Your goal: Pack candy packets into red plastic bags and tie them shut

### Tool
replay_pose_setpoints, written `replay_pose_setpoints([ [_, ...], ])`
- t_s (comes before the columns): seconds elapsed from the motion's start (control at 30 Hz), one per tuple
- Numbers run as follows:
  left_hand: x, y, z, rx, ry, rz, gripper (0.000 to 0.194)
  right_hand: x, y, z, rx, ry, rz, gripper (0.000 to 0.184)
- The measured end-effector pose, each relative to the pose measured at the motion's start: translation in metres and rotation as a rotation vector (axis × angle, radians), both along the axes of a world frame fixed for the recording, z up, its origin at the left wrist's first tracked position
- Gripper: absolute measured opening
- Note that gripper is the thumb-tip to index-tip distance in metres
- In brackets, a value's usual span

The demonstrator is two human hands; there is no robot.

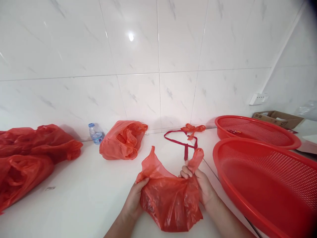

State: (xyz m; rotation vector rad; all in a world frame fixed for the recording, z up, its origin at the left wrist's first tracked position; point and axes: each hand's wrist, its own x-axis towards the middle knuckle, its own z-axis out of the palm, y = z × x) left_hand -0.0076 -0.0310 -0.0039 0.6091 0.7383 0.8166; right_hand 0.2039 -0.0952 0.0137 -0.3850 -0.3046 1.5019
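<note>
A small red plastic bag (170,198) with something lumpy inside lies on the white counter (86,195) in front of me. My left hand (135,198) grips its left side just below the left handle, fingers closed on the plastic. My right hand (198,181) is wrapped round the right handle, which sticks up from the fist. Both handles point upward and stand apart.
Two red mesh baskets (267,185) (257,130) sit at the right. Behind the bag lie a torn red strip (184,138), another full red bag (123,138) and a small water bottle (95,133). More red bags (29,155) are piled at the left. A cardboard box (277,118) stands far right.
</note>
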Motion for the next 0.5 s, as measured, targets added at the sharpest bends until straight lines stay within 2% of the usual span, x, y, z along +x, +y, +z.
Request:
replay_pose_setpoints([
  [0.1,-0.003,0.0,-0.001,-0.001,-0.069,-0.053,0.026,-0.004,-0.001,-0.001,-0.008,-0.074,0.059,0.012],
  [0.23,-0.002,0.001,-0.005,0.024,-0.163,-0.071,0.043,-0.005,-0.004,-0.002,-0.014,-0.193,0.098,0.042],
  [0.3,0.0,0.003,-0.008,0.056,-0.148,-0.066,0.046,-0.007,-0.006,-0.003,-0.011,-0.279,0.141,0.047],
  [0.4,0.007,0.005,-0.011,0.142,-0.077,-0.066,0.046,-0.014,-0.009,-0.001,-0.011,-0.448,0.215,0.034],
  [0.43,0.011,0.005,-0.012,0.171,-0.053,-0.069,0.046,-0.018,-0.01,0.001,-0.005,-0.503,0.234,0.035],
  [0.5,0.017,0.004,-0.009,0.213,-0.023,-0.083,0.044,-0.024,-0.01,0.004,0.028,-0.586,0.264,0.053],
])
